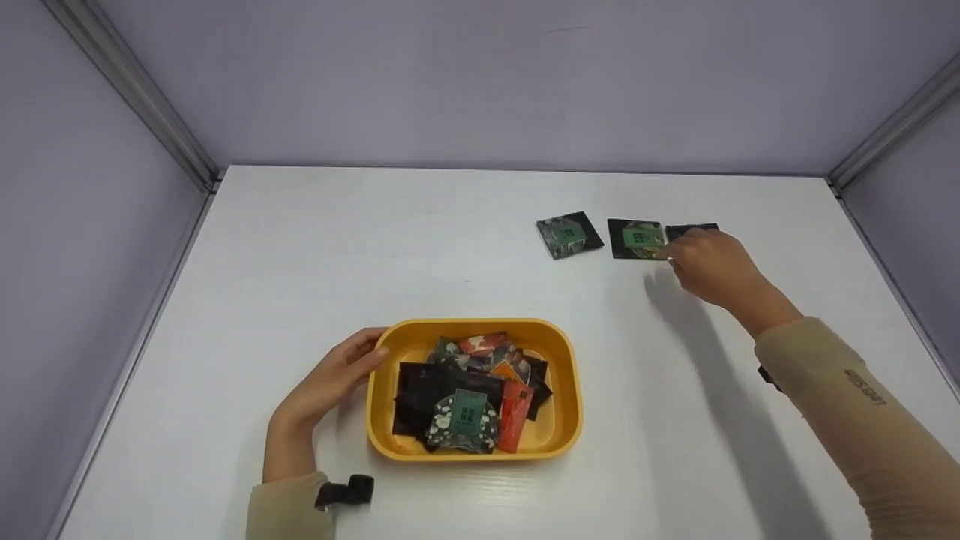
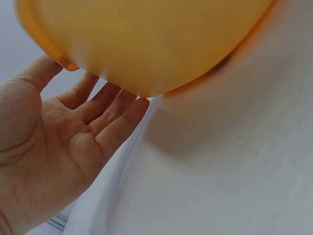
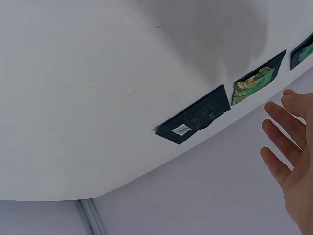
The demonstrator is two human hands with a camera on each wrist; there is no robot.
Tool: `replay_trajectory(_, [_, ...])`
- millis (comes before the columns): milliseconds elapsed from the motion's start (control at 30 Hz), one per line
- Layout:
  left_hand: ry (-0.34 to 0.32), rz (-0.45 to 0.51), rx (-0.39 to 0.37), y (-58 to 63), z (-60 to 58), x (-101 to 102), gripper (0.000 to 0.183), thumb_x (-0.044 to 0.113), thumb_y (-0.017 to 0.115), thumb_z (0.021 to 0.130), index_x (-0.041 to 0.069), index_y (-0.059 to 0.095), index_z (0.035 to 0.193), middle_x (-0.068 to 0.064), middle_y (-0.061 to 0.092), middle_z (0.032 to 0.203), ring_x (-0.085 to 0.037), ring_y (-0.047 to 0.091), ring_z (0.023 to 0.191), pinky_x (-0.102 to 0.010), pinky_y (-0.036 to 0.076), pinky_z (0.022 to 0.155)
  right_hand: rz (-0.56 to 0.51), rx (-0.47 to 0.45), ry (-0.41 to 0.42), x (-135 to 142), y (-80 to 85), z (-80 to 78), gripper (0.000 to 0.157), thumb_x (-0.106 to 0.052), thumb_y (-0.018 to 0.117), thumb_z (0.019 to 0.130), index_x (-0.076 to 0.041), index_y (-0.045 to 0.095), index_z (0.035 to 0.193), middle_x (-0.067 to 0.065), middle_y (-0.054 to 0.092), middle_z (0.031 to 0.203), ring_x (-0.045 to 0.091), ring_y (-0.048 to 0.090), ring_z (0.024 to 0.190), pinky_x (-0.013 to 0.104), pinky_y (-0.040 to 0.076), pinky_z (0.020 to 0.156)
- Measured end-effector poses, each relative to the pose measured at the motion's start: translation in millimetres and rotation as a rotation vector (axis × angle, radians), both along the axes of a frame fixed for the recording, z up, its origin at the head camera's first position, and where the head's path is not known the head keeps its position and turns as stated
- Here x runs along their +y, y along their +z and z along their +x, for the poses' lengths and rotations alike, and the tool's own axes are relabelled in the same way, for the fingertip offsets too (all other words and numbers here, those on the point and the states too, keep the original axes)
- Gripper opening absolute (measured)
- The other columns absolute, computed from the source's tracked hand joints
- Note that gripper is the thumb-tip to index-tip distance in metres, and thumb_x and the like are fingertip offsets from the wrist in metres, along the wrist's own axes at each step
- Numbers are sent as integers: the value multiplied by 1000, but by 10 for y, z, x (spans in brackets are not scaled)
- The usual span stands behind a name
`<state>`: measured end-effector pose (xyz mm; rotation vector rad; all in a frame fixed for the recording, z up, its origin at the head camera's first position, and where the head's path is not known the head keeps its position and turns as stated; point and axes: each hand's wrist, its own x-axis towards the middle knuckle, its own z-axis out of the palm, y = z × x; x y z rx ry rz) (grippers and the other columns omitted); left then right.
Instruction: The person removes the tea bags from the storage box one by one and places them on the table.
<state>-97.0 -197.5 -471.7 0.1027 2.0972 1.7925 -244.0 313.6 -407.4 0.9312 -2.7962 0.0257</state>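
Note:
My left hand (image 1: 330,382) holds the left end of a yellow plastic basin (image 1: 574,409), thumb over the rim and fingers along the outer wall in the left wrist view. Inside lie black, red and patterned sachets (image 1: 466,412). At the back right, my right hand (image 1: 712,266) hovers by a dark sachet (image 3: 195,117), lying with a small white label up. Nothing is held in it; its fingers look loosely extended in the right wrist view. Beside it lies a black sachet with a green label (image 1: 637,238), then a tilted green-labelled sachet (image 1: 570,235).
The white table (image 1: 337,247) meets pale partition walls (image 1: 480,90) at the back and sides. Metal corner posts (image 1: 142,97) stand at the back corners. A black strap (image 1: 349,491) is on the left sleeve.

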Motion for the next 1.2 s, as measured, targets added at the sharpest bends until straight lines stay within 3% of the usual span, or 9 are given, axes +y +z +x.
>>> replay_trajectory(133, [4,-14,-5,17,5,0,46,32,58,102,9,51,140,-10,54,140,-25,50,128,-44,37,112,1,55,98,-176,83,80,17,7,67,84,0,76,97,16,73,92,36,67,87,51,55,76])
replay_trajectory(267, [-2,-22,-3,12,-9,10,46,33,57,102,9,50,141,-10,54,140,-26,50,128,-45,37,112,81,88,190,-379,175,209,16,6,69,82,-1,76,95,13,74,91,32,68,88,48,56,78])
replay_trajectory(467, [0,-13,-7,8,-12,15,46,33,58,101,11,51,141,-8,54,140,-25,50,128,-45,37,111,177,117,305,-739,338,471,16,3,69,84,-5,77,95,7,74,92,28,68,88,43,56,83])
replay_trajectory(667, [14,17,-7,0,-4,1,46,33,61,100,11,51,139,-7,56,137,-23,53,126,-42,40,109,218,156,414,-1078,473,724,13,-3,72,86,-8,76,97,5,74,91,25,66,84,38,56,76])
replay_trajectory(933, [17,0,-2,-7,-11,1,47,33,61,100,10,52,139,-7,56,139,-24,52,127,-42,40,110,340,167,515,-1435,541,1050,14,-12,73,88,-8,72,101,6,72,96,24,63,86,37,56,80])
replay_trajectory(1200, [28,-41,-10,20,-2,7,48,37,62,98,14,53,139,-4,56,139,-22,51,128,-44,40,109,455,178,678,-1821,561,1389,15,-23,72,90,-15,73,103,1,70,101,20,62,91,32,52,82])
